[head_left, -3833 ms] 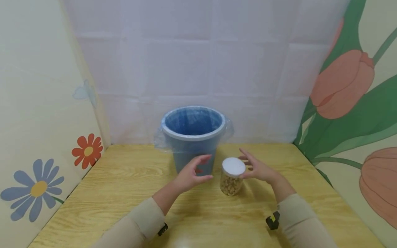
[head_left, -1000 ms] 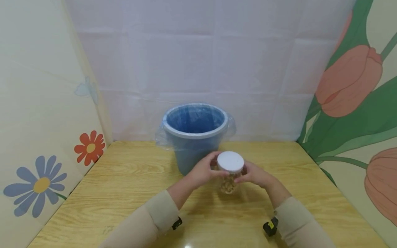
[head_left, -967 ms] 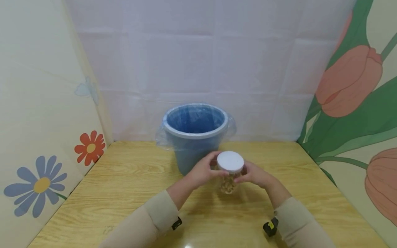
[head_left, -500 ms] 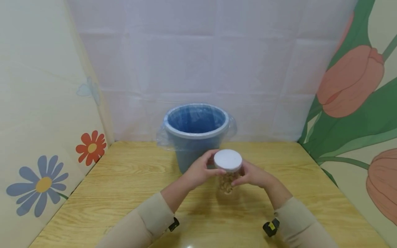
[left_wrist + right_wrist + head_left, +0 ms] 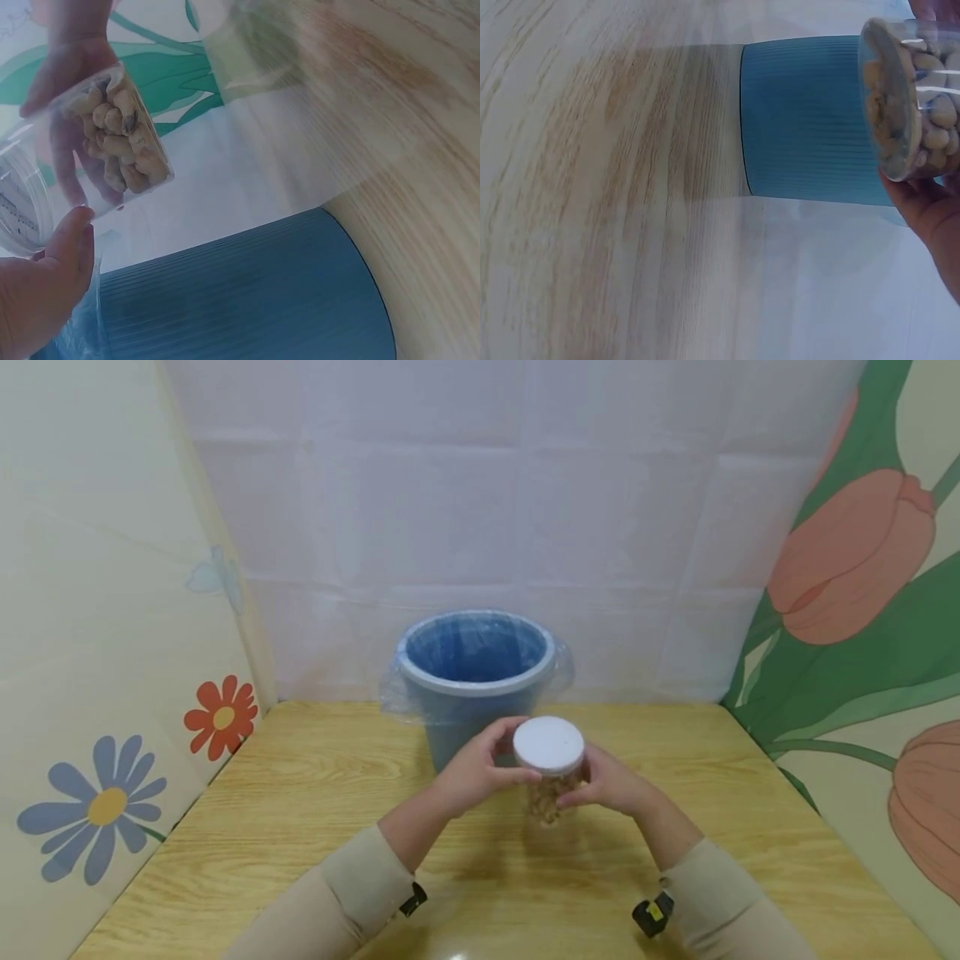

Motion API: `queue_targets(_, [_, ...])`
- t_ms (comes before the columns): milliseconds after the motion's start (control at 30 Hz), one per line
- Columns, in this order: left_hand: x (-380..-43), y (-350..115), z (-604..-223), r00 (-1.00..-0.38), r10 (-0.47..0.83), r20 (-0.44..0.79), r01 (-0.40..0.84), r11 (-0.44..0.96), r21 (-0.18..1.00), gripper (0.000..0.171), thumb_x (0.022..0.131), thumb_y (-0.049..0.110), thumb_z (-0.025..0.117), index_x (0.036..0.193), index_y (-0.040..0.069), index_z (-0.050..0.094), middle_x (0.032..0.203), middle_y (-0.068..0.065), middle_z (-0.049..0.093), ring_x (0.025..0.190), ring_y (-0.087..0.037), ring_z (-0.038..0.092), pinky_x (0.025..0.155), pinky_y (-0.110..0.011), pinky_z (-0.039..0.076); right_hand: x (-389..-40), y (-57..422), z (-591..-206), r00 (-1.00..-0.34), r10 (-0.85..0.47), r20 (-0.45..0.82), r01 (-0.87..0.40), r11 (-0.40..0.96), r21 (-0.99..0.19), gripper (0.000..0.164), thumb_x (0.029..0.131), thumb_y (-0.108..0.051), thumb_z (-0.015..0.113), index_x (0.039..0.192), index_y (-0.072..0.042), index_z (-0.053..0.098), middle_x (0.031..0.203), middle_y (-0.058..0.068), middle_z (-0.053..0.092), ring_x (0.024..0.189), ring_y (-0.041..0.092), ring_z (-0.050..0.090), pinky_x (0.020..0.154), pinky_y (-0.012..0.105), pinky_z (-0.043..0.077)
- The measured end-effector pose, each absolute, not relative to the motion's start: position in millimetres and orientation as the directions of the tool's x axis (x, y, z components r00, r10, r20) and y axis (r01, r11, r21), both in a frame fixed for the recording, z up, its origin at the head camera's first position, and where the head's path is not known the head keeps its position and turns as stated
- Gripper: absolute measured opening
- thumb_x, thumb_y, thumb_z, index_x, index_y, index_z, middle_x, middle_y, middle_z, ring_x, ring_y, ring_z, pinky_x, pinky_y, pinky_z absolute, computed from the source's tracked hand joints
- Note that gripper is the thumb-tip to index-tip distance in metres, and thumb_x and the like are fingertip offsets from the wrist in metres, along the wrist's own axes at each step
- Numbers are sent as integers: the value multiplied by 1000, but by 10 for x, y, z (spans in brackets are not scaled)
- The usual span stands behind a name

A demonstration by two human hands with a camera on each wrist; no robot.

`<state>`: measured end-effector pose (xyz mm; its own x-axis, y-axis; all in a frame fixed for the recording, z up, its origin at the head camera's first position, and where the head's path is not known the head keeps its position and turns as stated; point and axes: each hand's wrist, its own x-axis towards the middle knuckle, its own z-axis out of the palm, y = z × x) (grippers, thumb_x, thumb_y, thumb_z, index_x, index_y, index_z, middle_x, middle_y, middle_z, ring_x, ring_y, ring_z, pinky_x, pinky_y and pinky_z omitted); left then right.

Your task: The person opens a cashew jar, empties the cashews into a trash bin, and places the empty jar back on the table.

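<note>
A clear jar of tan, peanut-like nuts with a white lid is held upright, its base raised off the table. My left hand grips the lid end from the left, thumb across the front and fingers behind. On the other side my right hand holds the jar's body, its thumb on the front. In the left wrist view the nuts show through the wall, and the left thumb lies near the lid. The right wrist view shows the jar's base and the right hand against its side.
Just behind the jar stands a blue bin, lined with a clear plastic bag folded over its rim. The wood-grain table is bordered by a white sheet at the back and flower-painted walls at both sides.
Earlier the jar stood on the table between my open hands. Both hands have since closed in around it and lifted it, and it has shifted slightly left and towards the bin.
</note>
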<state>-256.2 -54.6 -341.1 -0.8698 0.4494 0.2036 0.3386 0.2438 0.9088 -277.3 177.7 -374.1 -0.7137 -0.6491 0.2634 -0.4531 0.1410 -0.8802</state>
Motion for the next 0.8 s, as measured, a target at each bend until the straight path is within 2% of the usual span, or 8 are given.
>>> queue_targets(367, [-2575, -585, -3341, -838, 495, 230, 371, 209, 905, 70, 74, 23, 77, 134, 17, 42, 129, -2, 50, 117, -22, 46, 95, -42, 42, -2766, 1761, -3733, -692, -637, 339, -518, 111, -848, 85, 69, -4, 76, 138, -4, 27, 132, 15, 40, 120, 34, 40, 98, 52, 35])
queue_targets(633, [-2603, -585, -3321, -800, 550, 240, 377, 150, 914, 74, 76, 17, 75, 139, 17, 36, 134, -8, 44, 110, -25, 54, 86, -33, 49, -2759, 1737, -3699, -652, -674, 347, -536, 86, -840, 84, 69, -2, 75, 138, -5, 27, 132, 14, 40, 120, 31, 40, 98, 49, 35])
queue_targets(800, [-2618, -569, -3311, -774, 577, 259, 389, 112, 914, 80, 74, 12, 76, 141, 13, 33, 134, -10, 44, 113, -25, 51, 89, -32, 47, -2751, 1733, -3684, -631, -686, 362, -546, 62, -835, 84, 69, 0, 74, 137, -4, 27, 131, 15, 40, 118, 28, 42, 97, 44, 38])
